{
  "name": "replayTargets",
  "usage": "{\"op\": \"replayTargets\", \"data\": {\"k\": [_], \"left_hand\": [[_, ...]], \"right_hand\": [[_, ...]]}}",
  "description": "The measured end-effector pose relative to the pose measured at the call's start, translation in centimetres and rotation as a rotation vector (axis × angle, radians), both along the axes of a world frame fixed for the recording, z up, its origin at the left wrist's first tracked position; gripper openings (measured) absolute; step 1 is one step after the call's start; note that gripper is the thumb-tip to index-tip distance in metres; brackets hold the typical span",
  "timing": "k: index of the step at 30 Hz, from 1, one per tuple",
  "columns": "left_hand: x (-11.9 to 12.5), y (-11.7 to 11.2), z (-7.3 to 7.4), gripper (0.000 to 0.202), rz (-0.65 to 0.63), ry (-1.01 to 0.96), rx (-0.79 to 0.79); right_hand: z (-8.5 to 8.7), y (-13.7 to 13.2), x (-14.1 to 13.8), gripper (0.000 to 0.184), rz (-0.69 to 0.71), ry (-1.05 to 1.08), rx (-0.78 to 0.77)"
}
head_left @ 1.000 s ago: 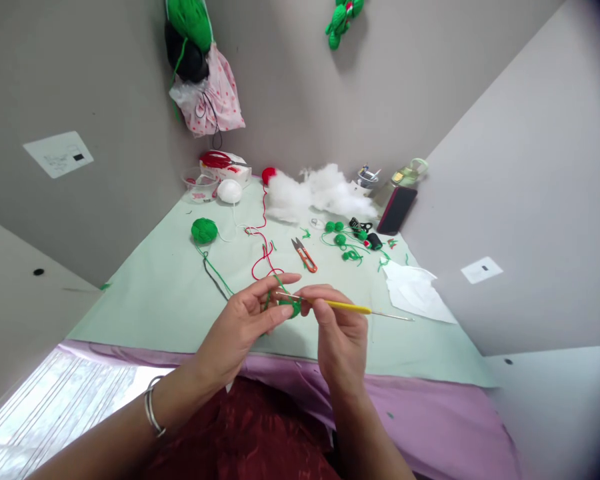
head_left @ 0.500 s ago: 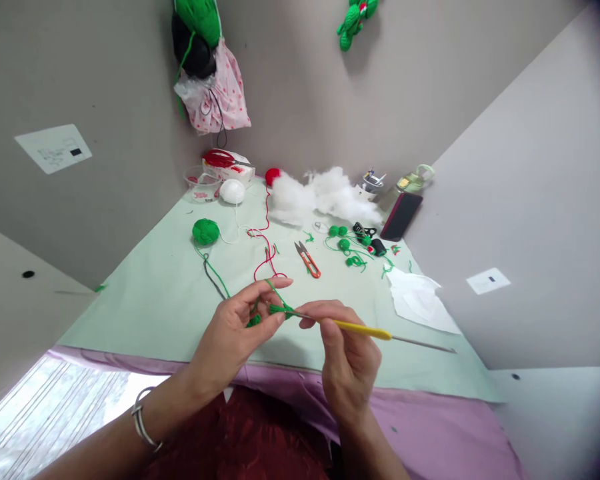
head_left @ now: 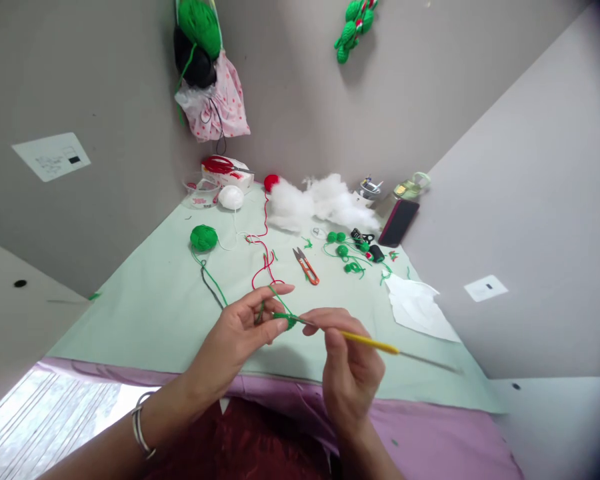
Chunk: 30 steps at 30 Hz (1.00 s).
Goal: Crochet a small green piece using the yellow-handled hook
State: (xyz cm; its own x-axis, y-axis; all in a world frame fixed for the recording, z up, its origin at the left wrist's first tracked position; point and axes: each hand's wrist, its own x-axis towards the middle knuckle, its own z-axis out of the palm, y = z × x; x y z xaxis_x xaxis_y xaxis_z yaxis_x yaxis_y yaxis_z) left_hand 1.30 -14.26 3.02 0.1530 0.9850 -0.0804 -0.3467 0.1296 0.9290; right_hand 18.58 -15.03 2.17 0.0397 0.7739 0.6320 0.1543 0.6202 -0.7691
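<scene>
My left hand (head_left: 250, 323) pinches a small green crochet piece (head_left: 292, 321) between thumb and fingers, with green yarn running over the raised index finger. My right hand (head_left: 351, 360) is closed around a yellow-handled crochet hook (head_left: 370, 342); its tip meets the green piece, and the other metal end points right. From the left hand, the strand leads back to a green yarn ball (head_left: 203, 238). Orange thread snips (head_left: 307, 268) lie beyond the hands on the pale green cloth (head_left: 145, 300).
White stuffing (head_left: 325, 203) is heaped at the back, beside a red yarn ball (head_left: 271, 183). Small green crocheted balls (head_left: 343, 251) lie to the right, near a phone (head_left: 400, 223) and white paper (head_left: 417, 303). A white yarn ball (head_left: 231, 197) sits at the back left.
The whole view has shifted slightly, so things sit a little lower. The green piece has turned in my left fingers, and the hook's handle slants down more to the right.
</scene>
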Motion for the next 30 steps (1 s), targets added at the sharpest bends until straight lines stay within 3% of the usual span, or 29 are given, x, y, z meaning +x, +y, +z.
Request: {"op": "replayTargets", "data": {"k": [6,13,17,22,30], "left_hand": [[-0.7,-0.1,0.4,0.036,-0.083,-0.173,-0.148],[-1.0,0.0,-0.3,0.033,-0.148,-0.204,-0.136],[-0.9,-0.1,-0.1,0.033,-0.117,-0.153,-0.138],[-1.0,-0.1,-0.3,0.035,-0.119,-0.203,-0.131],[-0.7,0.0,-1.7,0.04,-0.146,-0.218,-0.109]], "right_hand": [[0.2,1.2,-1.0,0.024,0.147,0.349,-0.287],[0.1,1.4,-2.1,0.024,0.218,0.383,-0.407],[0.5,1.4,-2.1,0.03,0.292,0.45,-0.52],[0.1,1.6,-2.1,0.029,0.26,0.482,-0.532],[0.2,1.9,-2.5,0.028,0.338,0.586,-0.576]]}}
